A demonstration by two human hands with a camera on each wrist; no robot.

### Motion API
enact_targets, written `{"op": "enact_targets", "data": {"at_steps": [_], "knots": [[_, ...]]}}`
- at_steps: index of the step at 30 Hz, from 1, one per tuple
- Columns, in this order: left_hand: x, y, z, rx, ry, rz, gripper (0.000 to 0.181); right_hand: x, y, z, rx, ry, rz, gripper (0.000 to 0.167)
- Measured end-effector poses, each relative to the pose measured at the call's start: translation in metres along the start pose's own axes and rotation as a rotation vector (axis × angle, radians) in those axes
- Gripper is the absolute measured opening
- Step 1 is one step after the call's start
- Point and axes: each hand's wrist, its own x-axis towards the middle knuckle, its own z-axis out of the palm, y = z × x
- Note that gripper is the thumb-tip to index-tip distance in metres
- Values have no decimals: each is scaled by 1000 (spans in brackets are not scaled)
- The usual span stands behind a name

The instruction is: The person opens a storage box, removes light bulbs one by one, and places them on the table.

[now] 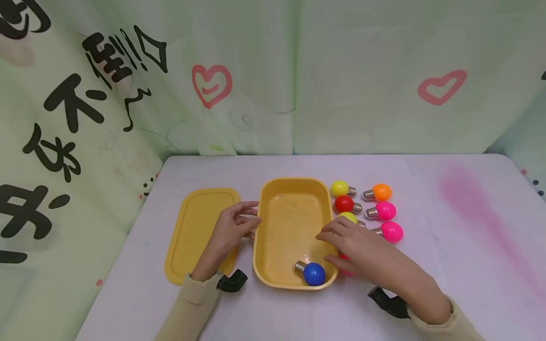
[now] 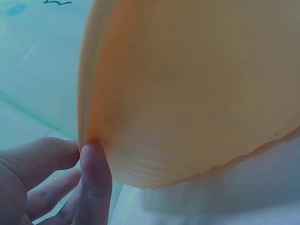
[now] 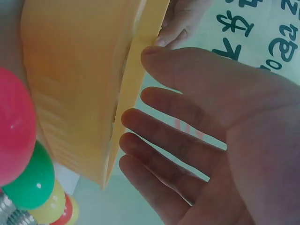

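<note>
A yellow plastic box point(image 1: 294, 227) stands on the table, with a blue light bulb point(image 1: 314, 273) lying in its near right corner. My left hand point(image 1: 236, 222) is at the box's left side; in the left wrist view its thumb point(image 2: 96, 183) and forefinger pinch the rim. Over the right rim, my right hand point(image 1: 358, 244) has its fingers spread and relaxed, with nothing held. Beside it lies a pink bulb point(image 1: 392, 232); another pink bulb point(image 1: 346, 265) is partly hidden beneath the hand. A green bulb point(image 3: 33, 178) shows only in the right wrist view.
A flat yellow lid point(image 1: 200, 227) lies left of the box, partly behind my left arm. Right of the box are a red bulb point(image 1: 343, 204), a yellow bulb point(image 1: 339, 188), an orange bulb point(image 1: 381, 192) and others. A printed curtain point(image 1: 354, 94) hangs behind the table.
</note>
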Motion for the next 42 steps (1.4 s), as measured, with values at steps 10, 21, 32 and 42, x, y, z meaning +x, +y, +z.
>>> {"op": "enact_targets", "data": {"at_steps": [10,21,32,42], "knots": [[-1,0,0,-7,-6,8,43,12,-10,12,4,-55,-114,39],[-2,0,-1,-11,-12,14,43,25,-14,24,41,-153,-105,39],[-2,1,-1,-14,-16,18,42,32,-20,28,105,-254,-60,33],[-2,0,-1,-11,-8,18,42,34,-23,27,121,-287,-65,23]]}}
